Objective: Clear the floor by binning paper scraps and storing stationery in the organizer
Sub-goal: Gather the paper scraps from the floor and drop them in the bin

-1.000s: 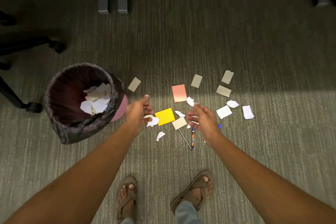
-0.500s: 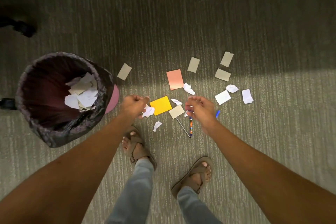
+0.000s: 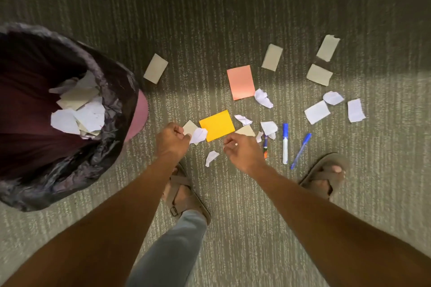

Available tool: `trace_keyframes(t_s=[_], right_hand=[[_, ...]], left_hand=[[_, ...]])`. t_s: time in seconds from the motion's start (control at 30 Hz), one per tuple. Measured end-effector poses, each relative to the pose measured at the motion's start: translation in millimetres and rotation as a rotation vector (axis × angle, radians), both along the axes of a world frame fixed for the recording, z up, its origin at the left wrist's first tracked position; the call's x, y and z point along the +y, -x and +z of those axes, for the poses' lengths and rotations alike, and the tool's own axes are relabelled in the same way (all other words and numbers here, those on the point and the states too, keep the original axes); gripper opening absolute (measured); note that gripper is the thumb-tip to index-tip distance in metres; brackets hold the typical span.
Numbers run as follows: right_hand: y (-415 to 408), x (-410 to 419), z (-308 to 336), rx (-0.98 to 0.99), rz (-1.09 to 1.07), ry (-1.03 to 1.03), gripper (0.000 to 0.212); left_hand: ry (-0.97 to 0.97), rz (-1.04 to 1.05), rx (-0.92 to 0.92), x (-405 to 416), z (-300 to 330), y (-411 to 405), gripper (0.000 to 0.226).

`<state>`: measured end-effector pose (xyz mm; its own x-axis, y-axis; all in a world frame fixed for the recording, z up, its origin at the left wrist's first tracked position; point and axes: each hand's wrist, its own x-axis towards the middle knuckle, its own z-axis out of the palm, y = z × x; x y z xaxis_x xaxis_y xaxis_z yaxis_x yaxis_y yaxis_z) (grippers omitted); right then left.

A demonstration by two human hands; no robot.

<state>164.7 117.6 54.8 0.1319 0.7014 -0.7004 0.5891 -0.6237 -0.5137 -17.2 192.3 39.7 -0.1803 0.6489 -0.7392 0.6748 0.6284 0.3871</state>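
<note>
My left hand (image 3: 171, 140) is closed on a crumpled white scrap (image 3: 199, 135) and touches a tan scrap (image 3: 189, 126), just left of a yellow note (image 3: 217, 124). My right hand (image 3: 242, 150) hovers low with its fingers curled together; nothing shows between them. A tan triangle scrap (image 3: 245, 130) lies just beyond its knuckles. The lined bin (image 3: 116, 81) at the left holds several paper pieces. An orange-blue pen (image 3: 265, 148), a white marker (image 3: 285, 143) and a blue pen (image 3: 300, 150) lie right of my right hand. No organizer is in view.
Scattered on the carpet are a pink note (image 3: 241, 81), tan cards (image 3: 155, 68) (image 3: 272, 57) (image 3: 319, 74) and white scraps (image 3: 263, 98) (image 3: 317, 112) (image 3: 211, 157). My sandalled feet (image 3: 186, 196) (image 3: 324, 179) stand just behind the pile.
I have bent closer to the floor. My left hand has closed on the white scrap. My right hand has pulled back left, uncovering the pens, and one foot now stands at the right.
</note>
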Motion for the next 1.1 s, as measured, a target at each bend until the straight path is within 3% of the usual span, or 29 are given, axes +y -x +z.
trace_keyframes(t_s=[0.1,0.27,0.37,0.57,0.73,1.0,1.1], right_hand=[[8,-10,-43,-0.032,0.202,-0.040,0.013],[21,-29,-88,-0.074,0.533,-0.156,0.040],[26,-40,-102,-0.144,0.589,-0.184,0.041],[32,-55,-113,-0.151,0.582,-0.260,0.033],[16,-63,-105,-0.073,0.365,-0.225,0.021],[-50,-52,-85,-0.177,-0.199,-0.254,0.026],[-64,-43,-85,-0.189,-0.101,-0.289,0.021]], left_hand=[[-0.027,-0.038,0.066,-16,-36,-2,0.025],[-0.156,-0.155,0.167,-35,-78,-15,0.051],[-0.235,-0.157,0.218,-38,-89,-23,0.047],[-0.256,-0.072,0.103,-41,-100,-22,0.026],[-0.206,0.144,0.010,-38,-97,-14,0.036],[-0.280,0.081,0.047,-35,-84,-8,0.014],[-0.269,-0.039,0.102,-33,-88,-7,0.011]])
